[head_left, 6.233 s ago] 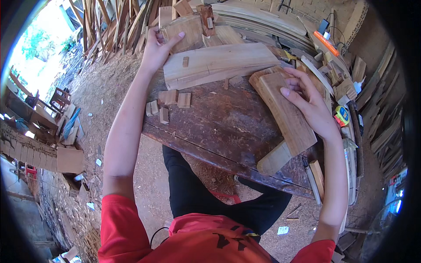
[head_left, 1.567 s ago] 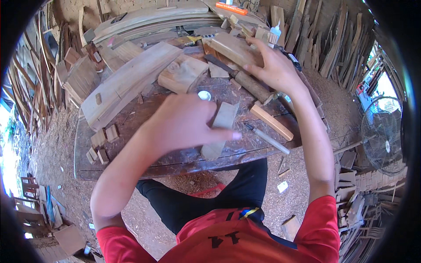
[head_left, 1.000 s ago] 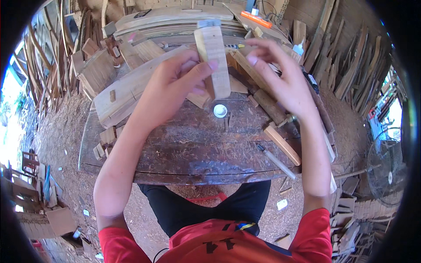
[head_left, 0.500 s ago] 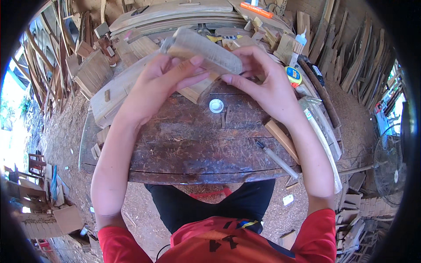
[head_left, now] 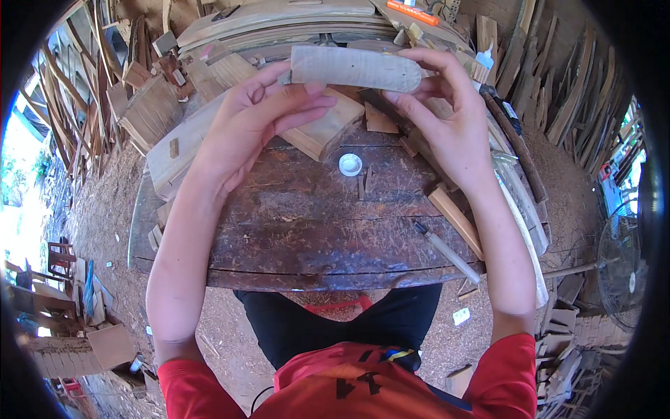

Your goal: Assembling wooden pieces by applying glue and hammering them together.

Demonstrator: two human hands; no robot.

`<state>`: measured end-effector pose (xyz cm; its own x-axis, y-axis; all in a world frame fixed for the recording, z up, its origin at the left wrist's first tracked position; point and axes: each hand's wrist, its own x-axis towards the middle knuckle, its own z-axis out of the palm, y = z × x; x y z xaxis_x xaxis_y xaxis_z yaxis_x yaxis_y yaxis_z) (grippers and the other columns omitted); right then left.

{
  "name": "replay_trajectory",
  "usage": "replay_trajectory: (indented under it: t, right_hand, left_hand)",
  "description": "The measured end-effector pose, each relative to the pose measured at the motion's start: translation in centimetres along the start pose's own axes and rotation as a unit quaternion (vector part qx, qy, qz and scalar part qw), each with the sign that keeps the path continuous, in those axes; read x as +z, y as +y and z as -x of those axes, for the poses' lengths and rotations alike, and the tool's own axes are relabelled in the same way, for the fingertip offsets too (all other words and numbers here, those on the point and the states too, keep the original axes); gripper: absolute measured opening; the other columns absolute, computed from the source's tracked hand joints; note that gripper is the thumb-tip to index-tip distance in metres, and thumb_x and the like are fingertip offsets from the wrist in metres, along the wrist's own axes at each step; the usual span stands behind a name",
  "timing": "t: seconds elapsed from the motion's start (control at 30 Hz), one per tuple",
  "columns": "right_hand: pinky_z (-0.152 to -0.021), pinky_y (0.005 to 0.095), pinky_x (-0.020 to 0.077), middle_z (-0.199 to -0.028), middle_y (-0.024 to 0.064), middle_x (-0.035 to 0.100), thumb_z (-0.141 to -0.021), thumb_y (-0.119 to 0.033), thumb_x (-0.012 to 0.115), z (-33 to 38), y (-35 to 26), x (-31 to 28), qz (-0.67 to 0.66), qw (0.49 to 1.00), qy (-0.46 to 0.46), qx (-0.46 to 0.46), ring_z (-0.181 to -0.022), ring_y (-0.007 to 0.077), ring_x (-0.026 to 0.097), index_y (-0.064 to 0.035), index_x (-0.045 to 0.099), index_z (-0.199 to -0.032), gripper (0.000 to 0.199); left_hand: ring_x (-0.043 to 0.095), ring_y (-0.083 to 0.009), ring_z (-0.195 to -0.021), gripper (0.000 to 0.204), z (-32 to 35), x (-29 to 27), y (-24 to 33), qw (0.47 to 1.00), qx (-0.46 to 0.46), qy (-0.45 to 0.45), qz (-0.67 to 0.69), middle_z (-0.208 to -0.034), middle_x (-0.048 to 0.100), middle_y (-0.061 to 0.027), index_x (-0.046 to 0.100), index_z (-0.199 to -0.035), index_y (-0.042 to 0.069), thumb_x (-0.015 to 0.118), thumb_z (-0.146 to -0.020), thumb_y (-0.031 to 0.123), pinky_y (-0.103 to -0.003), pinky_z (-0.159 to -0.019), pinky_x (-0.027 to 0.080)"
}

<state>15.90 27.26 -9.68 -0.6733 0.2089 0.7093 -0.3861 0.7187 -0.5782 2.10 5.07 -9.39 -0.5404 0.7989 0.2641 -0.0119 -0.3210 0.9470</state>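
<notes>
A pale, greyish wooden block, squared at one end and rounded at the other, is held up between my hands above the far part of the workbench. My left hand grips its square left end, thumb along the lower edge. The fingertips and thumb of my right hand pinch the rounded right end. Below it on the bench lie a thicker wooden board and a small white round cap. Nearer my right forearm rest a wooden strip and a clear tube-like tool with a dark tip.
The dark, scratched workbench has boards stacked at its back. A white-capped bottle and an orange tool stand or lie there. Wood strips lean along the wall. A fan stands at the right.
Both hands have raised the wooden block slightly and turned it, so it lies more level and shows a narrower face. The right hand has shifted rightward.
</notes>
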Motion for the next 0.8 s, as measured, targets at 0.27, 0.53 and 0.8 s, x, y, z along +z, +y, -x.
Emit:
replay_trajectory:
  t: [0.27,0.53,0.8]
  right_hand:
    - [-0.086,0.0297,0.0539,-0.113,0.0030,0.067,-0.080,-0.005,0.081,0.0,-0.3,0.0,0.033,0.999,-0.004,-0.025,-0.089,0.0132,0.063,-0.0101,0.064,-0.125,0.048]
    - [-0.091,0.0298,0.0481,-0.108,0.0020,0.065,-0.078,-0.013,0.087,0.7,-0.7,0.1,0.063,0.985,-0.156,0.034,-0.097,0.0135,0.059,-0.0094,0.060,-0.136,0.064]
    - [-0.083,0.0266,0.0501,-0.093,0.0015,0.064,-0.081,-0.019,0.087,1.1,-0.5,0.7,-0.045,0.973,-0.222,0.040,-0.086,0.0097,0.059,-0.0030,0.060,-0.132,0.060]
  left_hand:
    - [0.068,-0.0197,-0.113,0.039,-0.3,-0.2,-0.1,0.999,0.009,0.051,0.004,-0.123,0.069,-0.0134,0.060,-0.130,-0.005,0.068,-0.100,0.018,-0.031,-0.105,0.053]
    - [0.068,-0.0132,-0.106,0.039,-0.4,-0.2,-0.2,0.995,0.022,0.099,-0.008,-0.116,0.071,-0.0085,0.066,-0.123,-0.003,0.073,-0.097,0.025,-0.027,-0.100,0.053]
    - [0.067,-0.0115,-0.104,0.038,-0.2,0.0,-0.3,0.994,0.023,0.101,-0.026,-0.112,0.071,-0.0067,0.069,-0.117,-0.001,0.075,-0.096,0.031,-0.025,-0.097,0.052]
